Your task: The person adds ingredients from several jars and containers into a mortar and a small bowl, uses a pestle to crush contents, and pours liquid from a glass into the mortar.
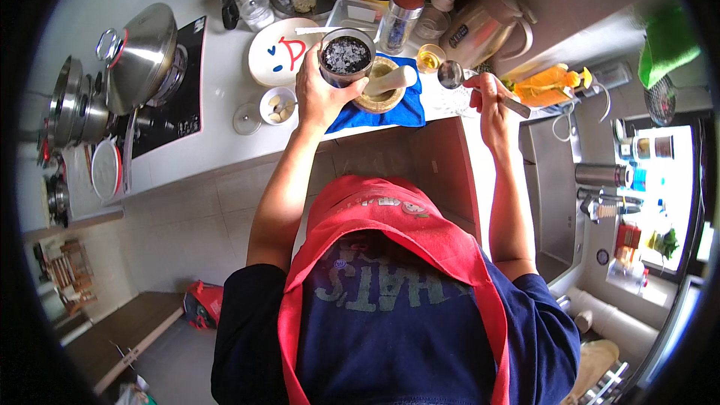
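My left hand point(325, 90) is closed around a glass of dark liquid point(346, 56) with pale foam or ice on top, held above the counter. In my right hand point(492, 95) is a metal spoon point(451, 74), its bowl pointing left, over the counter. Between the hands a mortar point(378, 102) with a pale pestle point(394, 80) leaning in it rests on a blue cloth point(413, 109). Behind the spoon stands a small glass of yellow liquid point(430, 59). A white bowl with garlic cloves point(277, 106) sits left of the mortar.
A decorated plate point(270, 53) and a glass lid point(247, 118) lie left of my left hand. A lidded wok point(143, 56) is on the cooktop point(188, 90). A clear jar point(399, 22) and a metal jug point(481, 28) stand at the back. The sink point(554, 191) is at right.
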`<state>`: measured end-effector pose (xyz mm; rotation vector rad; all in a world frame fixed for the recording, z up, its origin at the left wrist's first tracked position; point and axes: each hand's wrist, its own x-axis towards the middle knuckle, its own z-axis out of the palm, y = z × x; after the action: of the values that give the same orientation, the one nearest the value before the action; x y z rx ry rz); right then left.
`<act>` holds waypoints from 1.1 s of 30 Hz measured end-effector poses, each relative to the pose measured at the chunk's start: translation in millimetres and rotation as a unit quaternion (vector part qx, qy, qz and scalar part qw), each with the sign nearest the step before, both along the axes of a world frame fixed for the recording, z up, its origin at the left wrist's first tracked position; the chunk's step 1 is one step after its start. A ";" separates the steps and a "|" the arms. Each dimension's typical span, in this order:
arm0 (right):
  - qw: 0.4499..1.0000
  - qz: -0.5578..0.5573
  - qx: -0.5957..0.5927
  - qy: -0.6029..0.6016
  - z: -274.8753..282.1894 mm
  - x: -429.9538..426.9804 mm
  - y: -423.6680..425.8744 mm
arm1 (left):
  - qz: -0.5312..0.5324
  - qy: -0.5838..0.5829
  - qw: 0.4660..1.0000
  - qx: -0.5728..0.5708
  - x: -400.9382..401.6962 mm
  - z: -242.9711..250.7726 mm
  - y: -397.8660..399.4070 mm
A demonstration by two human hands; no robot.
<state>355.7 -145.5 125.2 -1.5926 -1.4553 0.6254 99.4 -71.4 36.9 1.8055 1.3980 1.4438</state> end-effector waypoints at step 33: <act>0.924 0.289 0.190 -0.163 4.8 -88.7 28.1 | 0.087 0.066 0.994 -0.032 -4.1 -8.7 -19.5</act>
<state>267.0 -117.4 130.0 -0.9854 -2.1787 0.3669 95.2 -90.9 28.2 1.8052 1.6853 1.3671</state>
